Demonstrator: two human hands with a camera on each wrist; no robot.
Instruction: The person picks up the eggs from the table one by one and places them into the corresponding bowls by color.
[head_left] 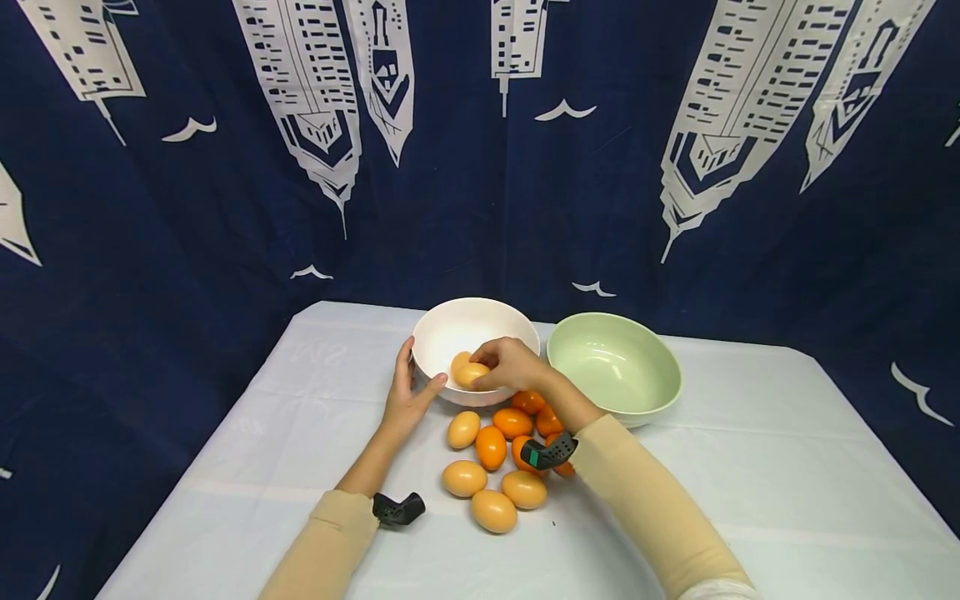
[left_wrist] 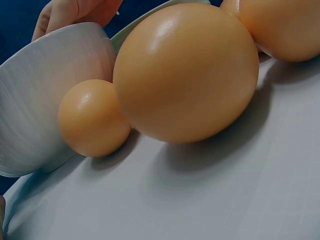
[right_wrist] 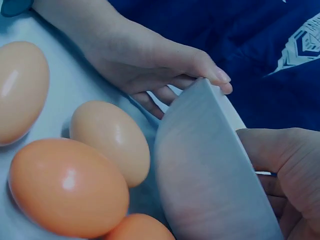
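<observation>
My left hand (head_left: 406,406) grips the left side of a white bowl (head_left: 487,321), its thumb at the rim and its fingers against the outside. My right hand (head_left: 510,364) reaches into that bowl and holds a light-brown egg (head_left: 472,376) near the bottom. Another light-brown egg (head_left: 459,362) lies beside it in the bowl. In the right wrist view the bowl's wall (right_wrist: 200,170) hides what my right fingers hold. Several light-brown eggs (head_left: 493,511) and darker orange eggs (head_left: 491,447) lie loose on the table in front of the bowl.
A light green bowl (head_left: 615,367) stands just right of the white one; no contents show in it. A white cloth covers the table (head_left: 750,467). Behind hangs a dark blue curtain (head_left: 487,208) with white building prints. Some orange eggs lie partly under my right forearm.
</observation>
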